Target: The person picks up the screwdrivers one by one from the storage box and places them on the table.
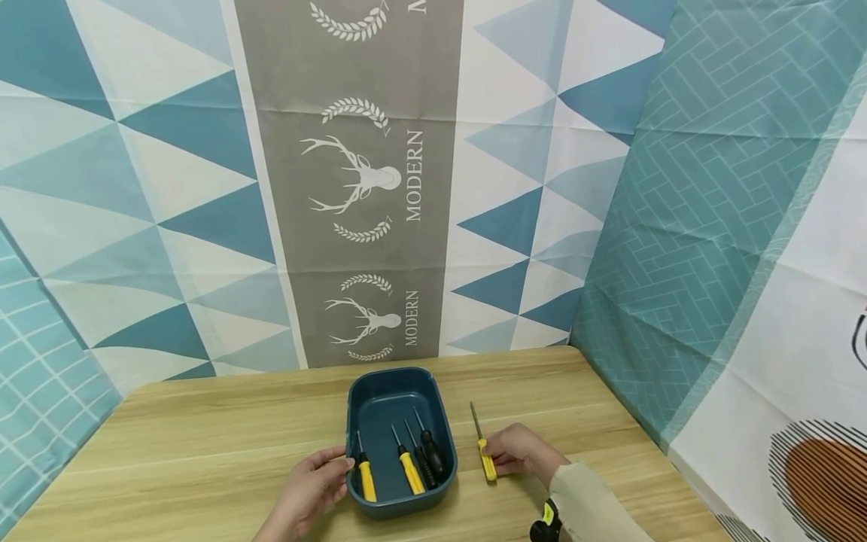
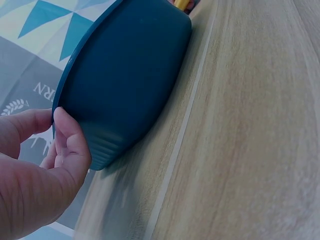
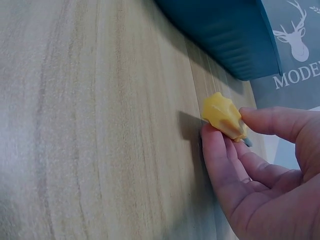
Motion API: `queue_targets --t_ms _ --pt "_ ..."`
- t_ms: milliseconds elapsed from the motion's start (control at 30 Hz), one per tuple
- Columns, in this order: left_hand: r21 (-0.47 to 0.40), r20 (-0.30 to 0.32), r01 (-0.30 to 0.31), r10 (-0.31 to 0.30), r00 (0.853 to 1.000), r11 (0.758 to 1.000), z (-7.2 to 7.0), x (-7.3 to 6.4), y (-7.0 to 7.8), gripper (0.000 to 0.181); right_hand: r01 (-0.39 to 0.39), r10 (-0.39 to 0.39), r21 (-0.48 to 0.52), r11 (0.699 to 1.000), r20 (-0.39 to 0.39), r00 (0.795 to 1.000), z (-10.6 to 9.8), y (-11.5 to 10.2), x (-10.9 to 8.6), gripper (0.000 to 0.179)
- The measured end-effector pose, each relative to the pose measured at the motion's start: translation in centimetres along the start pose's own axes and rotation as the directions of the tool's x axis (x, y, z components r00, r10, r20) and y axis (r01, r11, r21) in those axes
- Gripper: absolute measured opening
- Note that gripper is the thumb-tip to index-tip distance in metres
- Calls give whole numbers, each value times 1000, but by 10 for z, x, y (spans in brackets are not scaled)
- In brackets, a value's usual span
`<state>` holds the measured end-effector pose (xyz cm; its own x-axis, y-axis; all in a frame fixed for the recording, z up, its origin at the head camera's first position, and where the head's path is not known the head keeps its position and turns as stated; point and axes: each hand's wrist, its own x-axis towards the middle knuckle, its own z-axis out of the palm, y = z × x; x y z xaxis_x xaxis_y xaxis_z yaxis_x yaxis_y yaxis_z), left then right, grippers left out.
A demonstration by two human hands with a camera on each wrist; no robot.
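Observation:
A dark blue plastic bin [image 1: 382,418] with rounded corners stands on the wooden table. My left hand [image 1: 308,485] pinches its left rim between thumb and fingers; in the left wrist view the bin's outer wall [image 2: 125,65] fills the upper middle. Inside lie a yellow-handled screwdriver [image 1: 366,480] at the left, another yellow one [image 1: 410,473] and two black-handled screwdrivers [image 1: 431,454] on the right. To the right of the bin, my right hand [image 1: 520,450] holds a yellow screwdriver [image 1: 488,465] by its handle, its shaft pointing away. The handle end [image 3: 221,112] faces the right wrist camera.
The wooden table [image 1: 230,444] extends to both sides of the bin. Behind it hangs a patterned cloth [image 1: 379,248], with a teal cloth [image 1: 684,226] along the right. A black object with a yellow label [image 1: 546,521] sits beside the right sleeve.

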<state>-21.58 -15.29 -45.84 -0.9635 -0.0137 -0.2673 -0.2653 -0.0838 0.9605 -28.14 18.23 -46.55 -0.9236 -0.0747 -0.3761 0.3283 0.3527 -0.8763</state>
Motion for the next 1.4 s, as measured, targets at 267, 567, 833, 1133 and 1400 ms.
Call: queue_targets --t_ms 267,567,833,1133,1400 --pt "-1 4 7 -7 1000 1000 0 0 0 55 -4 4 -15 1000 -14 1000 1 0 -2 28" --pt "-6 5 9 -9 1000 1000 0 0 0 55 0 -1 -38 999 -13 1000 1 1 -2 28" --pt "-5 1 5 -5 1000 1000 0 0 0 54 17 -19 -57 998 -30 999 4 0 -2 29" --pt "-12 -13 12 -12 1000 1000 -1 3 -1 53 22 -25 -76 997 -43 999 4 -3 -4 31" --pt "-19 -11 10 -10 1000 1000 0 3 -1 54 21 -26 -109 994 -47 999 5 -4 -4 29"
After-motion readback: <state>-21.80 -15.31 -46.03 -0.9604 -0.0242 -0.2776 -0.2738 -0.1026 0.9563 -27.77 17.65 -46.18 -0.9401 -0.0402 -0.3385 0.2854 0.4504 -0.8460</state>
